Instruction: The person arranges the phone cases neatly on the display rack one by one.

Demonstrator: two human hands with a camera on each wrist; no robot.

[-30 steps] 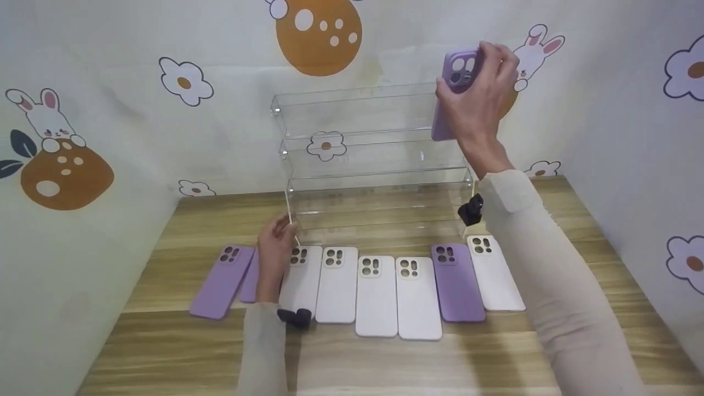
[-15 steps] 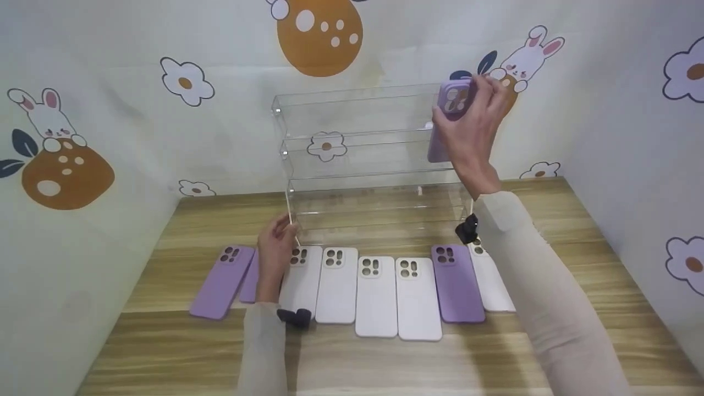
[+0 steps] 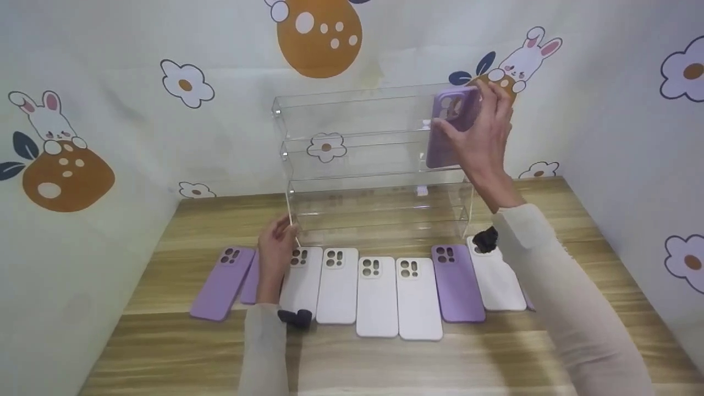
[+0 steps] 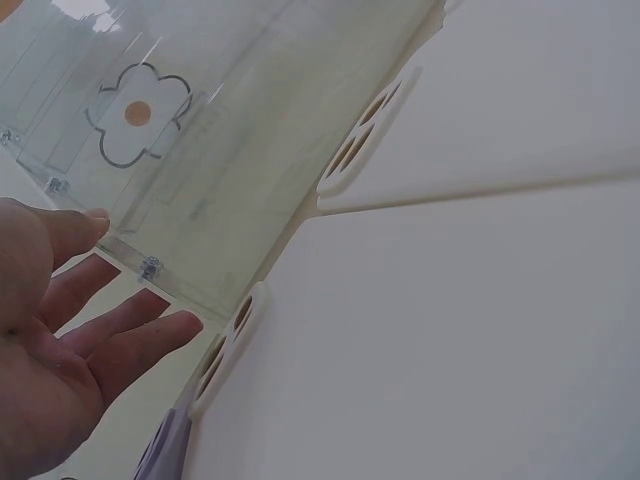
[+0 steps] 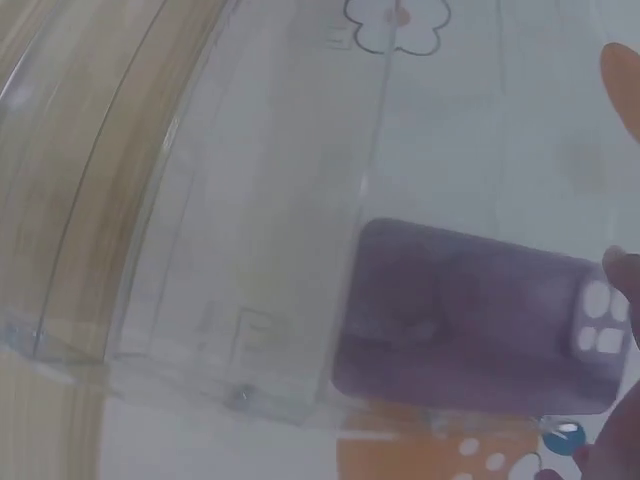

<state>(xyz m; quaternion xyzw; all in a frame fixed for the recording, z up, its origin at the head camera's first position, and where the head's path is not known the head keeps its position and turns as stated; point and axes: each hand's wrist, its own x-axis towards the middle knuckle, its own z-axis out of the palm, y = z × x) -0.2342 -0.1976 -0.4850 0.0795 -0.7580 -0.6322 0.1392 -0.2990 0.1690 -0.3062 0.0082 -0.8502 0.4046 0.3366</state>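
Phone cases [image 3: 377, 302]: five white, apparently five purple, including one right hand [image 3: 485, 135] grips; left hand [image 3: 273, 247] holds one clear rack [image 3: 374, 188].

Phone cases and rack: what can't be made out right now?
Head: purple case, partly hidden by left hand.
Head: what purple sliver belongs to; right sleeve covers the rest.
Head: rightmost white case, upper end partly behind black wrist camera.
Right wrist: right hand, mostly cut off by right edge.
Head and right wrist: whether held purple case rests on clear rack; clear edges too faint to tell.

Phone cases [image 3: 443, 149] purple or white; wall [image 3: 236, 44] flower-patterned.
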